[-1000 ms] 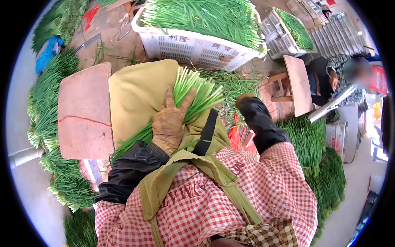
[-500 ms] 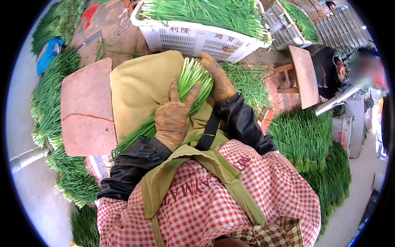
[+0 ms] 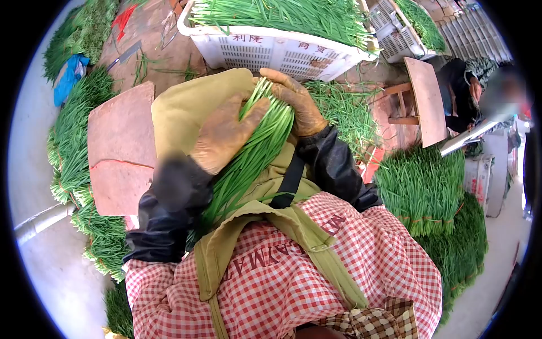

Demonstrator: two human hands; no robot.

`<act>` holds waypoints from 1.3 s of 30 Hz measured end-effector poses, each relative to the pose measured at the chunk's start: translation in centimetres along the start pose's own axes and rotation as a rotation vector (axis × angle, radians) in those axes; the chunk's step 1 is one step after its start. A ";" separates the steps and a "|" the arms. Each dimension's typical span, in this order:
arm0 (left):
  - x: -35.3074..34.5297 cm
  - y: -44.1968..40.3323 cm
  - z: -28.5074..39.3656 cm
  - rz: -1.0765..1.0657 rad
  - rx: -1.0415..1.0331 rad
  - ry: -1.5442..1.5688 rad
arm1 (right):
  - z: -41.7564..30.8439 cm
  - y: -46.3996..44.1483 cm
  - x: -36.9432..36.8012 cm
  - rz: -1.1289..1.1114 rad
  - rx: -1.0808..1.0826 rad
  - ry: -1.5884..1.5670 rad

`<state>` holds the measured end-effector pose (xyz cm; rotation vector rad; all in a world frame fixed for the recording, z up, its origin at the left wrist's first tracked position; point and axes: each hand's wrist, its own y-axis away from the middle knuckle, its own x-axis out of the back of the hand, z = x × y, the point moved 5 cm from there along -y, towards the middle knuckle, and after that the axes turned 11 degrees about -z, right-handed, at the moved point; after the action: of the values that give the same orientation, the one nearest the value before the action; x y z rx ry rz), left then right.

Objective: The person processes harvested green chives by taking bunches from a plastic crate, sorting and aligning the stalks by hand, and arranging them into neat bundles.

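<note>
Bundles of green stalks [image 3: 84,141] stacked far left; pinkish board [image 3: 121,150] next to them. Then your olive apron [image 3: 186,104], spread out in front of you.

Your left hand [image 3: 228,130] lies along the left side of the loose bunch [image 3: 257,150], thumb well apart from the fingers and over the stalks; it isn't closed round them. Bunch sits over the apron, between your two hands, pale ends pointing away from you, leaves running back toward you. No tie visible on it.

Handling, my guess: light, smooth, probably slick if damp. Pale ends look straighter and firmer; leaf end looks soft and floppy, likely to bend or bruise if squeezed. Best hold is round the pale stretch, both sides, even pressure, plus some support under the leaves so they don't sag or slip out of line.

Your right hand [image 3: 299,104] is cupped against the right side, up by the pale ends. Can't tell if it's gripping or only resting there. Loose leaves [image 3: 341,110] lie scattered just beyond it, tied bundles [image 3: 420,186] farther right.
</note>
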<state>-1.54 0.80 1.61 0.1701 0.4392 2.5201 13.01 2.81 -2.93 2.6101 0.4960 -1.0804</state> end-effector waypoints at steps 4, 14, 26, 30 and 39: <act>-0.7 -1.4 0.6 0.123 0.048 -0.533 | 0.2 -0.4 0.1 -0.051 0.015 0.030; 0.7 -2.7 -2.4 0.140 0.008 -0.324 | 1.2 -0.8 0.0 -0.075 0.017 0.096; 1.6 -2.3 -2.5 0.235 -0.062 -0.397 | 1.5 -1.3 1.0 0.004 0.035 0.165; 1.7 -2.0 -0.9 0.211 -0.175 -0.588 | 1.5 -1.3 1.1 -0.075 -0.049 0.260; 2.3 -1.9 -3.5 -0.098 -0.071 0.338 | 1.3 -1.4 1.1 -0.024 -0.050 0.426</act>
<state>-3.28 2.59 -2.27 -0.3016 0.4760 2.4663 12.35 3.85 -4.79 2.7965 0.6337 -0.5020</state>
